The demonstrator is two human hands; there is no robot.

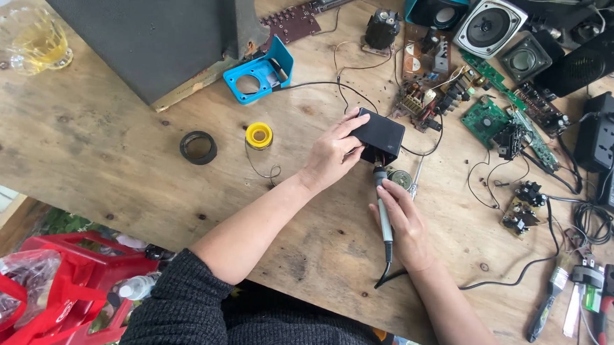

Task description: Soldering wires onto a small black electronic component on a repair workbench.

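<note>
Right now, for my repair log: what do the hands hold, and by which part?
Left hand grips the black box by its near end; right hand holds the soldering iron by its handle.

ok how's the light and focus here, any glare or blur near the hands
Head view: soft, even daylight with faint shadows; the left hand on the black box and the right hand holding the soldering iron are sharp; slight wide-angle bending at the edges; mild shine on the glass.

Your worn, knotted wooden table (112, 155), matt black plastic box (380, 133), glossy yellow tape spool (258, 135), clear shiny glass cup (30, 35)
</note>
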